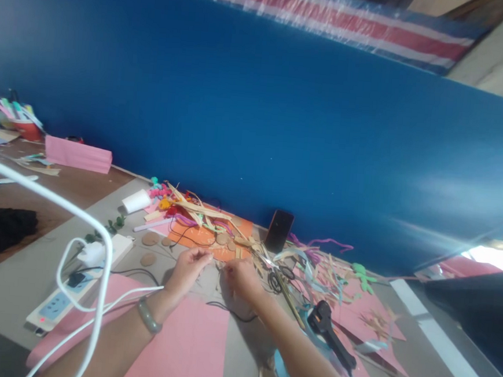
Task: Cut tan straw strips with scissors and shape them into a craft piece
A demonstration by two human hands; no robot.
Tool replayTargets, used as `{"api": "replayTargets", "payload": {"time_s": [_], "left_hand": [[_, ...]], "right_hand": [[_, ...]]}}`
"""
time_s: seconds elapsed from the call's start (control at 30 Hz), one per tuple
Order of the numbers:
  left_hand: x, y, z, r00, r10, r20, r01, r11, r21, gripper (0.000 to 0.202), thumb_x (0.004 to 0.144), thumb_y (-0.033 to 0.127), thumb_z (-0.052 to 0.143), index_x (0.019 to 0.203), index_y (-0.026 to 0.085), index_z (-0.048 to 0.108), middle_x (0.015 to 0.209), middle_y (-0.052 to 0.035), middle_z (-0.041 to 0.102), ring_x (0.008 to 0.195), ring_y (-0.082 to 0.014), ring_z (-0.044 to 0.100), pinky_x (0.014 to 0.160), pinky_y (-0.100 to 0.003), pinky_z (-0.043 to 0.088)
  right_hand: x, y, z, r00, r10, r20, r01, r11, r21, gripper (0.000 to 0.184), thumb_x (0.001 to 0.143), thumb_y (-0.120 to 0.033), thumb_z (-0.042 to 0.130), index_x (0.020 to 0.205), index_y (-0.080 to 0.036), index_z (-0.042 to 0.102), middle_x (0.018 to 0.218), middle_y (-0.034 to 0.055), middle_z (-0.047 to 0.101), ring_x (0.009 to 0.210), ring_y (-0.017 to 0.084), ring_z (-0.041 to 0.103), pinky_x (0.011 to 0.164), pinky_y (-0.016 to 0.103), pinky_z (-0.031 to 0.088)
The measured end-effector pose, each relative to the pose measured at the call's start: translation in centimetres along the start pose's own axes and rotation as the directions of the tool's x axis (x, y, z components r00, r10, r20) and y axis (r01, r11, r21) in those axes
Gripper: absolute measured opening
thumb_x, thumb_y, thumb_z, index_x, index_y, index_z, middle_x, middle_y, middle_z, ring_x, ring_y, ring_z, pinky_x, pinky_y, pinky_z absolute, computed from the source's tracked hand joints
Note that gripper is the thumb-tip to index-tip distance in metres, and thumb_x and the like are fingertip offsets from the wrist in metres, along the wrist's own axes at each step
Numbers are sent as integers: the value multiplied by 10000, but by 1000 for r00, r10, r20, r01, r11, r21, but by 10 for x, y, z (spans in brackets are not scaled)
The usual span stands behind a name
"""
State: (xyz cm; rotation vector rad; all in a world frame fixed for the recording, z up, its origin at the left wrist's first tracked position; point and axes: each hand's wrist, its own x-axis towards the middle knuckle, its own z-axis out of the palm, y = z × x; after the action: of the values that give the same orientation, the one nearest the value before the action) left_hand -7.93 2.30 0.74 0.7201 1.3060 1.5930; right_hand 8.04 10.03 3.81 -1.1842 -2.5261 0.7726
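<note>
My left hand (189, 268) is pinched shut on a thin straw-coloured strip (216, 257) over the grey table. A bracelet (149, 316) sits on that wrist. My right hand (241, 278) is closed close beside it, fingers curled towards the same strip; what it grips is too small to make out. Both hands hover just in front of an orange sheet (195, 236) littered with dried leaf strips (197, 209) and brown card discs (150, 239). A pink sheet (187, 346) lies under my forearms.
Scissors (276, 274) and a black glue gun (330, 329) lie right of my hands. A power strip (62, 298) with white cables sits at left. A black phone (279, 230) leans on the blue wall. A pink box (77, 154) and pen cup (26, 126) stand far left.
</note>
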Motion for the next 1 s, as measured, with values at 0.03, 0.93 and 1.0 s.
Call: {"api": "replayTargets", "payload": {"time_s": [0.03, 0.93, 1.0], "left_hand": [[-1, 1, 1, 1000, -1, 1, 1, 1000, -4, 344, 645, 447, 730, 766, 134, 652, 514, 51, 514, 404, -53, 375, 404, -179, 243], [-31, 31, 20, 982, -155, 113, 164, 983, -85, 332, 554, 371, 794, 718, 146, 615, 485, 67, 501, 423, -61, 403, 432, -187, 266], [-32, 31, 20, 982, -154, 112, 164, 983, -81, 319, 570, 364, 785, 725, 146, 610, 489, 66, 504, 421, -60, 397, 430, -190, 261]], "right_hand": [[-1, 4, -1, 1000, 17, -8, -16, 998, 63, 141, 696, -137, 570, 566, -173, 608, 599, 45, 642, 632, 177, 574, 677, 292, 379], [-30, -23, -4, 998, 63, -2, -38, 618, 785, 631, 680, -310, 751, 1239, -201, 479, 627, -53, 634, 515, 104, 516, 503, 220, 346], [-31, -25, -2, 998, 69, 9, -48, 596, 802, 632, 672, -316, 762, 1227, -199, 483, 614, -55, 625, 504, 98, 504, 493, 214, 334]]}}
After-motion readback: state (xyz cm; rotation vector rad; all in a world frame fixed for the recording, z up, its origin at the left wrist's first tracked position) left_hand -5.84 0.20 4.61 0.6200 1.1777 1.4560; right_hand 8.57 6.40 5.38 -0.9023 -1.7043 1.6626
